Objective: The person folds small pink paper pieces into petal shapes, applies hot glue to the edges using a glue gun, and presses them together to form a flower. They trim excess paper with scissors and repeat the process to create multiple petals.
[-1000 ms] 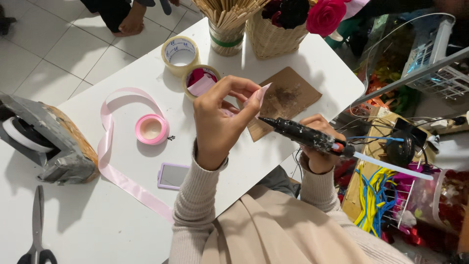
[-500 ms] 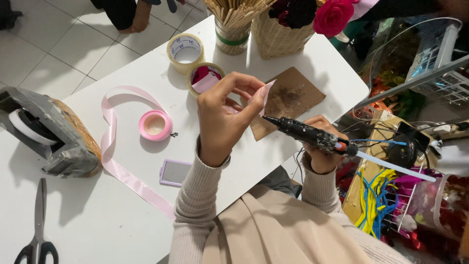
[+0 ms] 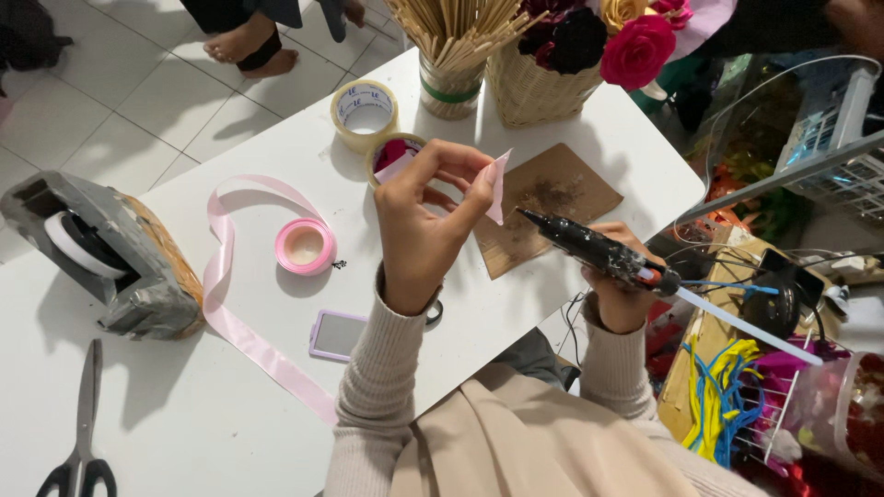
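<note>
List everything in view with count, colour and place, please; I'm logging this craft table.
ribbon piece: 1, pink, in left hand's grip
glue gun: 1, black, in right hand
cardboard: 1, brown, table right
ribbon roll: 1, pink, table centre
tape rolls: 2, beige, table top
tape dispenser: 1, grey, left
scissors: 1, black-handled, bottom left
basket: 1, wicker, top
table: 1, white
left hand: 1
right hand: 1

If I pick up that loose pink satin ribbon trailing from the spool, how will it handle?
The pink satin ribbon would probably flop, since it curls in loose loops on the white table. Its sheen hints it may be slippery. It looks thin, so likely very light.
</note>
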